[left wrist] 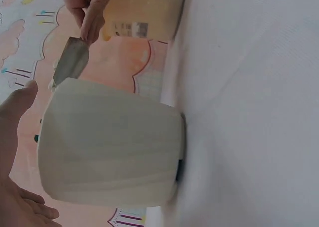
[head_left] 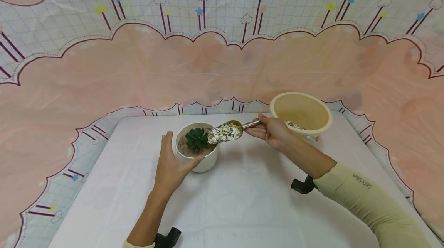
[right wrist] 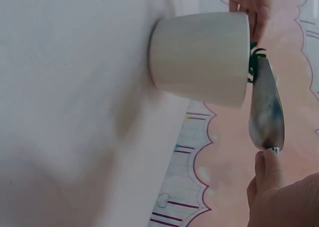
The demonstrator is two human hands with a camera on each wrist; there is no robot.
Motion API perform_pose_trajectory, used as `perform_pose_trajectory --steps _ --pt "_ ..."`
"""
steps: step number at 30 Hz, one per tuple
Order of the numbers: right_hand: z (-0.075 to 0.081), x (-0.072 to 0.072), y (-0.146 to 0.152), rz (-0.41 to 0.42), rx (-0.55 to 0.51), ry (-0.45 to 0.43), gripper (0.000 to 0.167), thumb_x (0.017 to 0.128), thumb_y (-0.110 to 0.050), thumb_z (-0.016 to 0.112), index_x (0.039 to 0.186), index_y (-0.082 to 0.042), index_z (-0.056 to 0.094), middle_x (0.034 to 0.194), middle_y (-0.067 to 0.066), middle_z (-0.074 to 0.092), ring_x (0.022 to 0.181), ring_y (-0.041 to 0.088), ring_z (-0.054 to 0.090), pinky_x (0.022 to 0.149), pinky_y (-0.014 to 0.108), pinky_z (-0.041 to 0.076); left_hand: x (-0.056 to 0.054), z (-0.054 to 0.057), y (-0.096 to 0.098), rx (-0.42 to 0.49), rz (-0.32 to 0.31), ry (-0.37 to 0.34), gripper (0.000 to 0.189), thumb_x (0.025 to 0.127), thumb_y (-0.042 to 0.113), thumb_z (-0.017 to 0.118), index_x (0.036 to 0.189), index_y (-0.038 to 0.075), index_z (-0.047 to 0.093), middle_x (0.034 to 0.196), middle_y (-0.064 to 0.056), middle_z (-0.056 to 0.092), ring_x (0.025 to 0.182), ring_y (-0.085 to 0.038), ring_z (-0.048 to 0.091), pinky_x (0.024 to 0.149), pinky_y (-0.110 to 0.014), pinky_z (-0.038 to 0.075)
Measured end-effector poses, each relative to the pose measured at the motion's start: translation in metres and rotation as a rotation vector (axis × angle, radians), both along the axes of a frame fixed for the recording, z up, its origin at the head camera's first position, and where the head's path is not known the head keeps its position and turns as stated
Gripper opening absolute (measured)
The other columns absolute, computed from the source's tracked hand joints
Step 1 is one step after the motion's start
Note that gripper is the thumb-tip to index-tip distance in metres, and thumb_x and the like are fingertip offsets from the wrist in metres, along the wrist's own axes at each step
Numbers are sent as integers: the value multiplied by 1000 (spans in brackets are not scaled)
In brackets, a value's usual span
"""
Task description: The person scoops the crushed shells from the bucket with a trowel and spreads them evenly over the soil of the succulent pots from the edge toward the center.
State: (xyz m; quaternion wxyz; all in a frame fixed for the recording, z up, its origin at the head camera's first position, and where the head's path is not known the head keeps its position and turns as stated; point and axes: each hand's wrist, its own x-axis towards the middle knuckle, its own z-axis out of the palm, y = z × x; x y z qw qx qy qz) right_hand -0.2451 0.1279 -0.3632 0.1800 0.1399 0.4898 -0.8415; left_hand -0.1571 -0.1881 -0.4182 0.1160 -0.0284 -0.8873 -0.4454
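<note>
A white pot [head_left: 204, 163] stands upright on the table, with a green succulent [head_left: 197, 140] and a grey-brown fill inside it. My left hand [head_left: 171, 169] is spread around the pot's left and near sides, fingers fairly straight; in the left wrist view the thumb and fingers lie near the rim, and contact is hard to tell. My right hand [head_left: 274, 130] pinches the handle of a metal scoop [head_left: 239, 128]. Pale stone chips [head_left: 223, 134] fill the scoop. Its tip reaches over the pot's right rim, beside the succulent.
A cream plastic tub [head_left: 301, 103] stands at the back right, behind my right hand, with more pale chips at its bottom. The white table [head_left: 243, 205] ends at a patterned cloth backdrop [head_left: 208, 70]. Black straps sit on both wrists.
</note>
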Motion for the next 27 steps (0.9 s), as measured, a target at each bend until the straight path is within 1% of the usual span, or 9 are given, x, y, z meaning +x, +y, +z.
perform_pose_trajectory --steps 3,6,11,15,18,22,27 --pt "-2 1 1 -12 0 -6 28 117 -19 33 123 4 48 92 24 74 83 30 78 89 41 59 0 -3 -2 6 -13 -42 122 82 41 92 167 0 14 173 -22 13 160 -37 4 124 -63 15" --pt "-4 1 0 -19 -2 -1 30 117 -19 34 120 6 49 91 23 74 82 30 78 89 41 58 0 -6 -2 2 -18 -59 120 82 42 91 166 -1 17 172 -22 16 160 -38 5 123 -63 16" --pt "-6 2 -2 -34 5 21 30 117 -20 35 115 5 51 89 22 74 80 28 78 87 40 59 -3 -11 -1 -2 -15 -66 118 83 43 91 166 -1 19 171 -24 20 159 -40 10 122 -64 19" --pt "-6 2 -2 -43 14 29 31 117 -21 35 118 6 50 88 21 74 79 27 78 86 39 60 -3 -14 -1 6 -9 -69 118 83 43 91 166 0 18 170 -27 19 157 -43 15 121 -64 23" --pt "-6 3 -2 -47 22 30 31 117 -21 35 119 7 49 88 20 74 79 26 78 86 38 60 -4 -15 -1 9 -8 -71 118 83 42 91 166 1 18 170 -26 20 157 -43 18 121 -63 25" --pt "-6 3 -3 -53 43 27 31 117 -23 36 116 4 51 88 20 74 79 27 78 85 38 60 -5 -17 -2 8 -11 -81 119 83 43 91 167 1 17 171 -24 20 157 -41 18 121 -62 25" --pt "-6 3 -4 -47 53 31 32 117 -24 37 117 5 51 89 20 74 80 27 78 85 38 60 -6 -17 -3 3 -12 -90 121 83 45 91 167 1 16 171 -24 19 157 -42 17 121 -62 24"
